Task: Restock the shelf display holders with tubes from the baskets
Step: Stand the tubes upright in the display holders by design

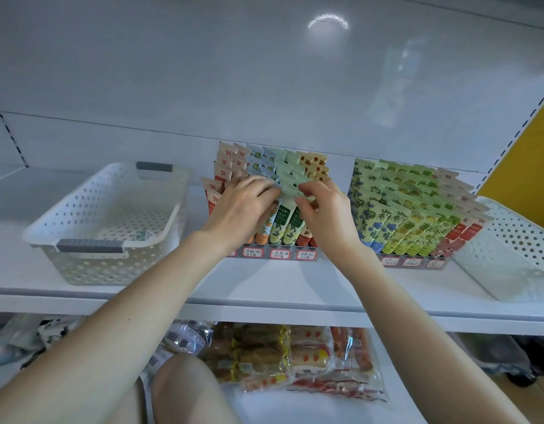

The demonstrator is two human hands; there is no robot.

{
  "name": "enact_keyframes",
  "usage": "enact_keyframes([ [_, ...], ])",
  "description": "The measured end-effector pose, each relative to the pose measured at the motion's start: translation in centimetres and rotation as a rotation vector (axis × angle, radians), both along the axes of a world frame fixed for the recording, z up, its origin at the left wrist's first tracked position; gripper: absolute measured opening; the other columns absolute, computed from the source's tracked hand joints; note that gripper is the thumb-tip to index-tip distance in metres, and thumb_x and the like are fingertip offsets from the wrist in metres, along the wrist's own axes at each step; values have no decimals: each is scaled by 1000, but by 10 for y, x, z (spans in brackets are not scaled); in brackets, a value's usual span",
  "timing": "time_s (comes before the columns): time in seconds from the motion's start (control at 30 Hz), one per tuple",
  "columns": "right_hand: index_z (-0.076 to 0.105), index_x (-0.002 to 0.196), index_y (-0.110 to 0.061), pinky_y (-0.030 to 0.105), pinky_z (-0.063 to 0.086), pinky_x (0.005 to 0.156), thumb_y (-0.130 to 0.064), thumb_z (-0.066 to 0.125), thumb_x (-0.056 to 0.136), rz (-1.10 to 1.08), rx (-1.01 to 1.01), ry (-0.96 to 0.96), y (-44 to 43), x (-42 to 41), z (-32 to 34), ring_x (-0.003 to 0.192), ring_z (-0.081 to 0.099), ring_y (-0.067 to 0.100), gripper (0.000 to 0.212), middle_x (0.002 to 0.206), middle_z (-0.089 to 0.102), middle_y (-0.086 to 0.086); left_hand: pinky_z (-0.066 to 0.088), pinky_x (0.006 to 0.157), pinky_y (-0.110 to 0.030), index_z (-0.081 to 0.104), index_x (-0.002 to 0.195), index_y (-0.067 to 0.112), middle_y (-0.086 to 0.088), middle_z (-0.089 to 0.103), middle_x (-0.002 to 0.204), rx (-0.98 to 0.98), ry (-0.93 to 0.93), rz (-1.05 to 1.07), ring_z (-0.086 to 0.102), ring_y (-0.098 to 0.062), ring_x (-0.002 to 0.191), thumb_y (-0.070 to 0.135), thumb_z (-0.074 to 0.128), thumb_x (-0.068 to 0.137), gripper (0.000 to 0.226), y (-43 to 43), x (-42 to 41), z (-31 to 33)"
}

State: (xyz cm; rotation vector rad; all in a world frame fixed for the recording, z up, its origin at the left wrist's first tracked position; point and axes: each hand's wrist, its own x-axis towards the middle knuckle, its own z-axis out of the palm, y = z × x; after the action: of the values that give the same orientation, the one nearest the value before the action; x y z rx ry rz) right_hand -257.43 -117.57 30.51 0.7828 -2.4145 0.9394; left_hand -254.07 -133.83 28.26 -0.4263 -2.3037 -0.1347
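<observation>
Two display holders stand on the white shelf. The left holder (277,254) has rows of red, blue-grey, green and orange tubes; the right holder (414,262) is packed with flowered, green and pink tubes. My left hand (240,206) rests on the left holder's tubes, its fingertips on the crimped top of a blue-grey tube (266,228). My right hand (325,212) pinches the top of a green tube (293,223) in the front row. The white basket (90,249) at the left looks empty. Another white basket (515,240) sits at the right edge.
The white shelf board (280,286) has bare room in front of the holders. Below it, the lower shelf holds bagged snacks (295,359) and other packets. My knee (185,390) is near the bottom. A yellow wall panel (527,154) is at the right.
</observation>
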Motion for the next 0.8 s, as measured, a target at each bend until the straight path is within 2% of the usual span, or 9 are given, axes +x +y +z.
enact_keyframes([
  [0.1,63,112,-2,32,46,83,-9,56,91,8,-2,35,-3,0,-2,95,60,29,24,109,61,15,48,85,-49,66,103,-1,-16,67,103,-7,15,5,64,-33,98,6,64,83,22,-1,-2,-2],
  [0.2,65,109,-1,36,48,82,-7,57,90,25,-30,57,-3,1,-3,92,61,30,22,104,62,16,50,84,-48,66,105,-3,-18,67,103,-4,21,5,64,-34,97,-2,74,75,31,-1,0,-2],
  [0.33,65,108,0,41,50,83,-7,57,90,47,-46,66,-5,1,-3,92,61,30,21,102,62,16,49,86,-47,64,106,-8,-22,66,104,1,23,-6,64,-37,97,-4,63,78,28,-1,6,2],
  [0.43,65,107,1,39,50,84,-7,56,91,70,-69,75,-7,2,1,91,61,29,20,100,62,16,45,90,-48,63,107,-9,-23,66,106,31,58,11,63,-39,98,-18,64,69,39,-17,13,9],
  [0.53,67,104,1,36,52,80,-12,60,90,130,-87,102,-16,10,6,84,61,25,21,95,63,14,45,92,-43,62,111,-7,-21,64,110,56,105,129,60,-37,101,2,52,86,28,-40,24,9],
  [0.63,66,105,0,35,52,72,-24,67,84,251,29,105,-38,21,3,77,62,24,31,96,62,13,32,100,-30,57,122,-1,-17,54,125,231,20,241,47,-32,120,16,40,96,35,-39,27,-3],
  [0.7,65,108,-2,39,51,72,-28,68,83,279,105,70,-49,26,-2,79,61,27,37,98,61,14,33,103,-35,56,123,-2,-19,53,128,305,-52,237,46,-33,122,10,45,95,32,-35,23,-6],
  [0.8,67,103,-3,41,50,70,-27,67,84,304,71,57,-52,27,-11,79,59,29,31,93,63,15,38,99,-42,57,119,-9,-27,57,121,332,-83,185,51,-41,115,-1,51,90,30,-38,23,-5],
])
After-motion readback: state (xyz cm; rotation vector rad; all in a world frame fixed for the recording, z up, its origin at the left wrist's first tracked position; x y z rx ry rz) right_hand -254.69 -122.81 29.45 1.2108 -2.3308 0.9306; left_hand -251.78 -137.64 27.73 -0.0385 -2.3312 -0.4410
